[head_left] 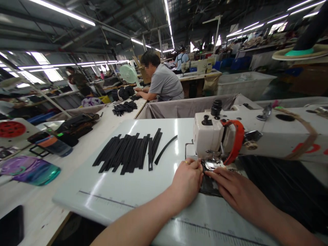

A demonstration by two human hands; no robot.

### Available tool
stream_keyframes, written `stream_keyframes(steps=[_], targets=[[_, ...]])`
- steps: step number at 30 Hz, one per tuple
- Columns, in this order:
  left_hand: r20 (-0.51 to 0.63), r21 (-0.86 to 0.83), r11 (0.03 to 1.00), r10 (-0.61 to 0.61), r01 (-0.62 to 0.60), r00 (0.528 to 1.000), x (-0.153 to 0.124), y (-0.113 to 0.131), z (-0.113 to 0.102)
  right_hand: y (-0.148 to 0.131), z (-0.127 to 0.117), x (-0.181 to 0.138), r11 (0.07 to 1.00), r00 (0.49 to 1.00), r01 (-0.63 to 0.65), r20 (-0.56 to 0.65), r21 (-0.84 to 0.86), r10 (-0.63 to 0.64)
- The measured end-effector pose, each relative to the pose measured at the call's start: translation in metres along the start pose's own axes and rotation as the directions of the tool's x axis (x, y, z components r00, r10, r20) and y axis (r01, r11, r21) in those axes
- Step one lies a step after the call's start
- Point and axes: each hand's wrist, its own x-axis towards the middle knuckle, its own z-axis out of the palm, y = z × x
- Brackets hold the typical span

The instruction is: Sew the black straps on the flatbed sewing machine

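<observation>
A piece of black fabric [210,187] lies under the needle area of a white sewing machine [208,133]. My left hand [187,181] is closed at the fabric's left edge, its curled fingertips pinching close to the metal presser foot [210,165]. Stretched fingers of my right hand [237,188] lie on the fabric just right of the foot, the tips almost meeting the left hand. Left of the machine, several black strips [125,152] lie side by side on the pale machine bed [107,196]. One curved strip [166,149] lies apart, nearer the machine.
More black fabric [282,184] is heaped behind my right arm. On the left table stand a purple-teal bottle [32,171] and a clear cup [55,145]; a dark phone [11,225] lies in front. A co-worker in grey [166,82] handles black pieces at the table ahead.
</observation>
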Motion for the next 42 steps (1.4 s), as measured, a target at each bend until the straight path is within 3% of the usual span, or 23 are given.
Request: stream_keyframes(steps=[13, 16, 18, 21, 27, 30, 32, 35, 38, 40, 42], targets=[[0.008, 0.027, 1.0, 0.013, -0.013, 1.0, -0.001, 0.005, 0.001, 0.005, 0.006, -0.003, 1.0, 0.998, 0.009, -0.059, 0.002, -0.009], [0.018, 0.071, 0.997, 0.033, -0.034, 0.999, -0.002, -0.004, -0.005, 0.006, 0.005, -0.004, 0.999, 0.998, 0.034, -0.061, 0.021, -0.033], [-0.006, 0.175, 0.985, -0.003, 0.004, 1.0, -0.003, -0.021, -0.013, 0.007, 0.004, -0.004, 0.999, 0.998, 0.039, -0.057, 0.035, -0.037], [-0.065, 0.369, 0.908, -0.187, 0.198, 0.98, -0.01, -0.062, -0.029, 0.008, 0.004, -0.006, 0.999, 0.997, 0.025, -0.07, 0.037, -0.022], [-0.056, 0.49, 0.781, -0.416, 0.388, 0.908, -0.057, -0.156, -0.072, 0.005, 0.001, -0.003, 0.999, 0.993, 0.033, -0.114, -0.004, -0.033], [-0.144, 0.557, 0.667, -0.509, 0.495, 0.848, -0.06, -0.166, -0.083, 0.003, -0.002, 0.001, 0.998, 0.993, 0.046, -0.111, -0.034, -0.05], [-0.139, 0.533, 0.736, -0.412, 0.418, 0.901, -0.045, -0.147, -0.076, 0.003, 0.0, -0.001, 0.998, 0.991, 0.055, -0.117, -0.039, -0.06], [-0.019, 0.331, 0.94, -0.084, 0.086, 0.996, -0.006, -0.097, -0.045, 0.01, 0.009, -0.009, 1.0, 0.992, 0.031, -0.119, -0.003, -0.031], [0.113, 0.204, 0.962, 0.163, -0.184, 0.98, 0.033, -0.062, -0.012, 0.023, 0.026, -0.022, 0.999, 0.992, 0.036, -0.124, 0.008, -0.034], [0.194, 0.191, 0.95, 0.211, -0.248, 0.958, 0.046, -0.056, -0.001, 0.033, 0.04, -0.031, 0.999, 0.992, 0.054, -0.116, 0.001, -0.054], [0.203, 0.172, 0.951, 0.222, -0.258, 0.954, 0.049, -0.06, -0.002, 0.041, 0.051, -0.04, 0.999, 0.995, 0.035, -0.09, 0.006, -0.034]])
